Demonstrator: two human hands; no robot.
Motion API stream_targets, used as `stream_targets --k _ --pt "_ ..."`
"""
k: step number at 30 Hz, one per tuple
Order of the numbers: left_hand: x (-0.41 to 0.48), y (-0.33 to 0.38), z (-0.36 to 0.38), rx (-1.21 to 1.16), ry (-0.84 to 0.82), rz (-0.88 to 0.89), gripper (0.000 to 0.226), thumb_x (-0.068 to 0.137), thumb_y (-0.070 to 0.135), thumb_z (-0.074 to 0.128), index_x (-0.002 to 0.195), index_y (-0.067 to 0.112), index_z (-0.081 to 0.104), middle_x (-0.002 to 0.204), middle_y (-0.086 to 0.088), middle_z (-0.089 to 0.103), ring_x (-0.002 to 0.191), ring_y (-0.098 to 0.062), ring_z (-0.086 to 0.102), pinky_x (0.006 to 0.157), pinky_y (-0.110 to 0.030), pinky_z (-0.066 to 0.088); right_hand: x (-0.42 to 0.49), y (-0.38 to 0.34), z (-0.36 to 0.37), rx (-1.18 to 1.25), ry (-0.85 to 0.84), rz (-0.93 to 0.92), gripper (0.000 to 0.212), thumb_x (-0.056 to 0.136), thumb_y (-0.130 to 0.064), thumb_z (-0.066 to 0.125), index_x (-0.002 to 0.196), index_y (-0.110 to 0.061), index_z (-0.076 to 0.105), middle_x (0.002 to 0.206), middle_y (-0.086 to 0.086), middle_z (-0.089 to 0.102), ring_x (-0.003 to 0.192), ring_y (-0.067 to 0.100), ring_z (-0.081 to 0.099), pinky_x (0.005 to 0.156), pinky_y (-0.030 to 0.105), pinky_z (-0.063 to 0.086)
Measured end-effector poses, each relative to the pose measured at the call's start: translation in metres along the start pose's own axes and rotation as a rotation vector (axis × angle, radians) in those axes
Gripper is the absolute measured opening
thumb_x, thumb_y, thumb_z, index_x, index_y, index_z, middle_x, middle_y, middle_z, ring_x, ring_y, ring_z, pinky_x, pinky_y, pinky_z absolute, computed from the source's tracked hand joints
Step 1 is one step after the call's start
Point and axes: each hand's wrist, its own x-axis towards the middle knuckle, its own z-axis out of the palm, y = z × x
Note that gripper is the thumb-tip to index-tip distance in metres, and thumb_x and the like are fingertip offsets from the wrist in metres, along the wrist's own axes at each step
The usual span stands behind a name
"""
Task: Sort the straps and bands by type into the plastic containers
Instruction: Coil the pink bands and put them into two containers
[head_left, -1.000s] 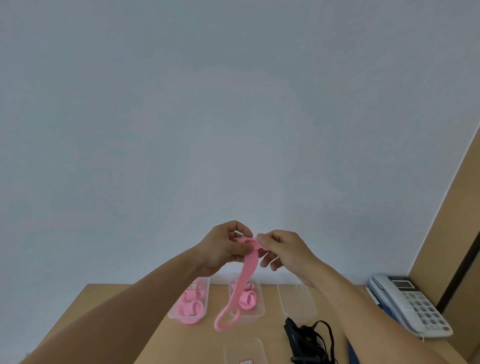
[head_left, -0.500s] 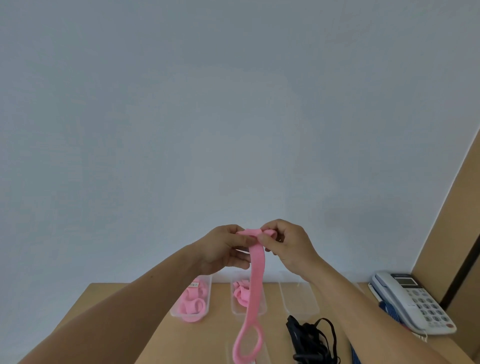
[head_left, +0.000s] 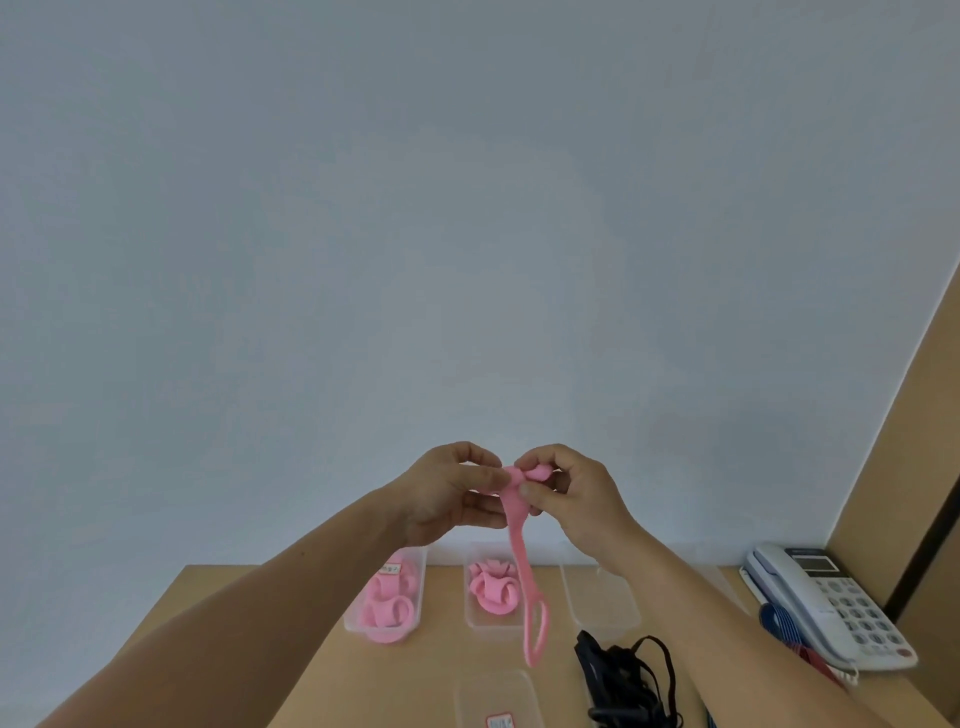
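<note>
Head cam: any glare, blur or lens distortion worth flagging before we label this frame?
Head view: soft, even light, no glare even on the empty clear container. Head view: left hand, right hand and pink strap look slightly soft, fine detail smeared. Head view: wide-angle lean on the brown panel at the right edge; blank wall fills most of the frame.

left hand (head_left: 453, 491), right hand (head_left: 569, 491), raised, fingers pinching
</note>
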Motion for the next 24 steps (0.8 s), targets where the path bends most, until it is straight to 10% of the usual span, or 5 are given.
stream_targets --k 10,24 --pt "0.002 -0.002 -0.006 0.073 0.003 0.078 0.033 0.088 -0.006 0.065 0.119 -0.007 0.057 0.101 -0.019 0.069 0.09 -0.031 0.07 0.078 -0.032 0.057 0.004 -0.009 0.001 0.313 -0.057 0.22 0.021 0.087 -0.004 0.068 0.108 0.001 0.066 0.091 0.021 0.069 0.073 0.028 0.066 0.067 0.034 0.054" --pt "0.0 -0.008 -0.013 0.21 0.016 0.029 0.027 0.09 -0.001 0.063 0.116 0.004 0.056 0.1 -0.021 0.072 0.084 -0.029 0.071 0.081 -0.041 0.059 0.006 0.005 0.011 -0.088 -0.005 0.046 0.011 0.087 -0.009 0.071 0.097 -0.013 0.069 0.077 0.008 0.071 0.063 0.015 0.063 0.065 0.031 0.055"
